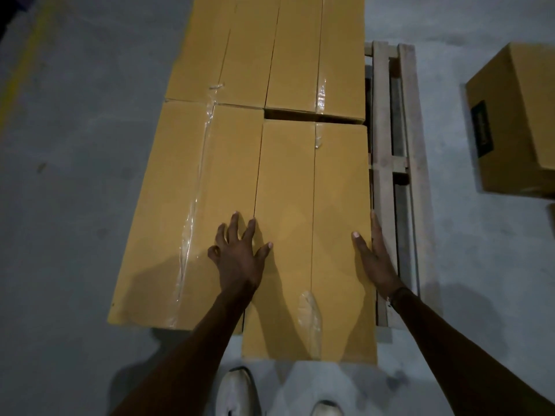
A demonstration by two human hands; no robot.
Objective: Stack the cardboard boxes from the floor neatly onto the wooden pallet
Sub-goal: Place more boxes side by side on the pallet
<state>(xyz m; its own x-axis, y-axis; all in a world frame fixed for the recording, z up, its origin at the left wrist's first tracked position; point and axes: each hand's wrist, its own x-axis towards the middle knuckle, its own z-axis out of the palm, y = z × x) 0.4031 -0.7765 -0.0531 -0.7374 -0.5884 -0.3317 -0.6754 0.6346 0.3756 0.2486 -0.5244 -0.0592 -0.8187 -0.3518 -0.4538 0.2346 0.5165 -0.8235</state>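
Several taped yellow-brown cardboard boxes lie flat on the wooden pallet (387, 151), whose slats show along the right side. The near right box (312, 190) juts toward me past the pallet's front. My left hand (240, 253) rests with spread fingers on top, over the seam between this box and the near left box (180, 205). My right hand (375, 259) lies flat along the box's right edge, thumb on top, fingers down its side. Two more boxes (270, 49) sit behind, with a narrow gap in front of the far right one.
Another cardboard box (516, 121) with a dark label stands on the grey concrete floor (75, 175) to the right of the pallet. A yellow floor line (27, 64) runs at the far left. My white shoes (240, 391) are at the bottom edge.
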